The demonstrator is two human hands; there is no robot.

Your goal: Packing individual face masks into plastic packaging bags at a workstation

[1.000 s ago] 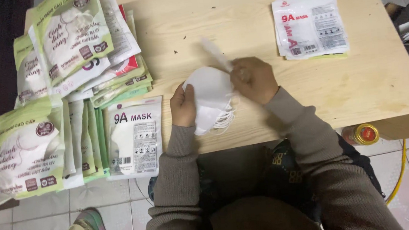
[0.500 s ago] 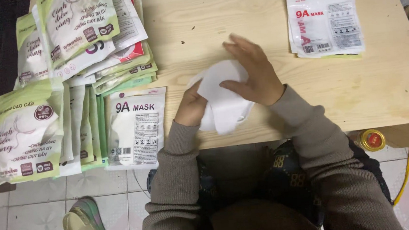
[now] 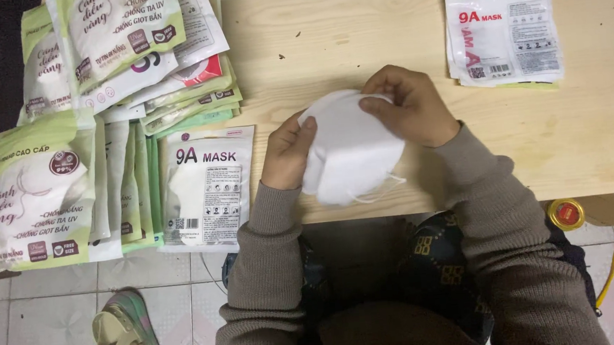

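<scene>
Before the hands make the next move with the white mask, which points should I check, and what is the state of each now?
1. Left hand grips the mask at its left edge: ok.
2. Right hand pinches the top of the mask: ok.
3. Mask is over the table, near its front edge: ok.
4. Ear loop hangs free below the mask, not caught: ok.
5. Table space ahead of the hands is free; the pouch lies apart at the far right: ok.
6. Whether the mask is folded flat or opened: cannot tell.
</scene>
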